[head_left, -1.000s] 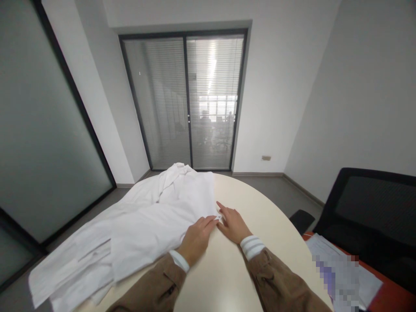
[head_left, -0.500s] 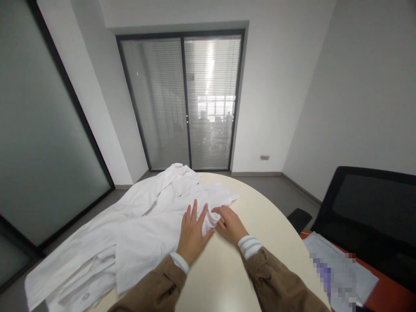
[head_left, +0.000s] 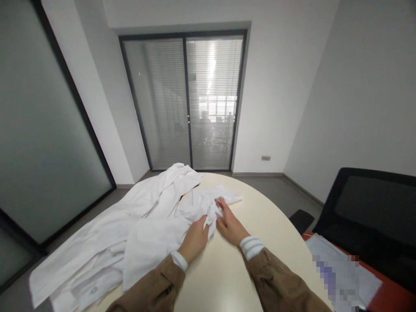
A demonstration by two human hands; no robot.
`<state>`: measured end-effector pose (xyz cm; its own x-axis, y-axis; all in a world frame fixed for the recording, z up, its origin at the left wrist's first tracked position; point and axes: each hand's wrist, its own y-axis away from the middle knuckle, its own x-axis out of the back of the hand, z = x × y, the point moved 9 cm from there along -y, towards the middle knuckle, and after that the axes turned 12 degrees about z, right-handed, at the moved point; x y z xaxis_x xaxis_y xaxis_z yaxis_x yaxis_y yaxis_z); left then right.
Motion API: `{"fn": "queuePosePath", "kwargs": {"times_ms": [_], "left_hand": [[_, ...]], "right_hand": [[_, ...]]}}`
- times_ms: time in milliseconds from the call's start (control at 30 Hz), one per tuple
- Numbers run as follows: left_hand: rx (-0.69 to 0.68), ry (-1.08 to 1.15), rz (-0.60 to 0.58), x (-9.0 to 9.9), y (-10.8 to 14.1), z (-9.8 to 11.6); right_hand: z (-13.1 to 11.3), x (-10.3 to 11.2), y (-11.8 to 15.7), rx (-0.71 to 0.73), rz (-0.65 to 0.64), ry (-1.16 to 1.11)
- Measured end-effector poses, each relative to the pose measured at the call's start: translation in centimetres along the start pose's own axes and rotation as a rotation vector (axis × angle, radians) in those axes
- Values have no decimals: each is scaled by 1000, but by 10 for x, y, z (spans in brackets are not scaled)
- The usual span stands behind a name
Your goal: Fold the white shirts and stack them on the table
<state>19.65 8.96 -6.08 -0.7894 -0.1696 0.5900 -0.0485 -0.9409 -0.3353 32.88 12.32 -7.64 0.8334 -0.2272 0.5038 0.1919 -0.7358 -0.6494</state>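
White cloth (head_left: pixel 152 242) lies in folds over the left part of a round cream table (head_left: pixel 227 277). My left hand (head_left: pixel 195 238) is closed on a bunched edge of it near the table's middle, the fingertips partly hidden in the folds. Just to the right, my right hand (head_left: pixel 230 223) touches the same bunch with its fingers apart and the thumb below. Beyond both hands a thin corner of the cloth lies flat toward the right. A button shows on the part of the cloth at the lower left.
At the right stands a black mesh chair (head_left: pixel 373 216) with a red seat (head_left: pixel 394 294), which bears papers in a plastic sleeve (head_left: pixel 367 277). Behind the table are a glazed partition with blinds (head_left: pixel 211 104) and white walls.
My left hand has gone from spread flat on the cloth to closed on it. The cloth between my hands is more bunched and drawn rightward. My right hand's fingers have opened.
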Motion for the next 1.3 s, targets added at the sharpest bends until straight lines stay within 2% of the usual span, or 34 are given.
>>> {"fn": "queuePosePath", "kwargs": {"times_ms": [133, 200, 267, 367, 467, 533, 600, 700, 767, 833, 900, 967, 1033, 1133, 1200, 1300], "left_hand": [[76, 587, 96, 25, -9, 24], [184, 771, 154, 42, -14, 24], [252, 848, 270, 65, -21, 17], [258, 754, 472, 107, -32, -5], [260, 511, 643, 145, -39, -33], [305, 351, 665, 158, -42, -50], [308, 147, 663, 165, -43, -56], [199, -195, 673, 168, -42, -44], [55, -309, 605, 155, -42, -25], [-148, -297, 428, 128, -42, -2], [-348, -241, 223, 97, -34, 23], [-443, -219, 101, 76, -23, 38], [-422, -214, 40, 64, -17, 42], [-318, -213, -11, 57, -16, 35], [-264, -188, 38, 64, -21, 30], [-213, -33, 175, 87, -30, 27]], "right_hand": [[3, 13, -7, -20, 126, 47], [8, 22, -9, -34, 219, 123], [17, 28, -8, -57, 305, 237], [37, 33, 0, -154, 367, 421], [55, 27, 7, -220, 322, 504], [56, 21, 7, -185, 284, 482], [53, 20, 3, -150, 275, 428], [45, 27, -5, -179, 295, 352], [33, 33, -11, -157, 307, 312], [12, 38, -16, -47, 320, 280], [-14, 40, -16, 127, 309, 247], [-39, 34, -12, 302, 240, 202], [-56, 24, -6, 417, 131, 155], [-66, 15, -2, 440, 31, 109], [-62, 19, -5, 371, 54, 98], [-46, 29, -10, 210, 109, 40]]}}
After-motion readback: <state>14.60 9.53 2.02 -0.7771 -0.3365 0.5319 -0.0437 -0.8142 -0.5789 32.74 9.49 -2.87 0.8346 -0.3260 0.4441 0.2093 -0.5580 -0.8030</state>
